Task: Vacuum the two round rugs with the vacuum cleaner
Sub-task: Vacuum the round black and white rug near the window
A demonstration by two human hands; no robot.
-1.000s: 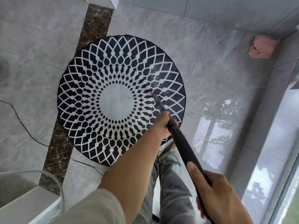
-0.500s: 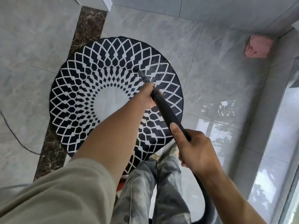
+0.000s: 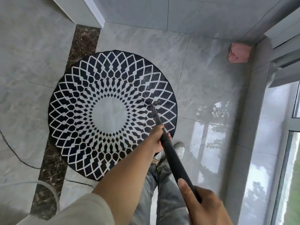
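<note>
Head view, looking down. The round rug [image 3: 112,114], black with a white lattice and a plain white centre, lies flat on the grey tiled floor [image 3: 203,70], its left part overlapping a dark marble strip [image 3: 81,44]. The black vacuum wand [image 3: 172,158] slants from lower right up to the rug, and its narrow nozzle tip [image 3: 151,106] touches the pile just right of the white centre. The left grip [image 3: 156,138] is curled round the wand above the rug's near-right edge. The right grip [image 3: 206,207] clasps the wand's rear part, thumb laid along its top. A thin cord [image 3: 16,156] trails across the floor at left. A pink cloth [image 3: 239,52] lies in the far corner, and a grey shoe [image 3: 180,148] stands just beside the rug's edge.
</note>
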